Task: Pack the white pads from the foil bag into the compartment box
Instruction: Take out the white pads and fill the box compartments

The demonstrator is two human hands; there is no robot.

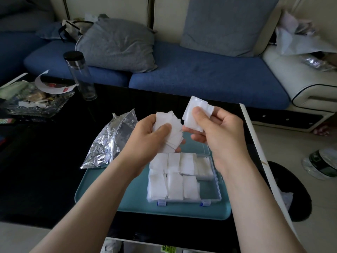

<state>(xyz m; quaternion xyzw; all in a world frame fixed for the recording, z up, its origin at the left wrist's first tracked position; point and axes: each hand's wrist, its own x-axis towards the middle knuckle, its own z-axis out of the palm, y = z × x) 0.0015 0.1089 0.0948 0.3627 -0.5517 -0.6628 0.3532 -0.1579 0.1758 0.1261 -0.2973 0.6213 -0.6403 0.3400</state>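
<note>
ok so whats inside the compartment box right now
White pads fill most of the compartment box; its near-right cell looks empty. The right forearm covers part of its right edge.

From where I stand: one foil bag [111, 139], one clear box [218, 188], one teal tray [173, 211], one bottle [80, 75], two grey cushions [116, 44]. Seven stacks of white pads [175, 187] lie in the box. Two hands, the left hand [151, 132] and the right hand [217, 128], each hold a bunch I can't count.

compartment box [217, 196] on tray [94, 189], foil bag [107, 143] left of it
</note>
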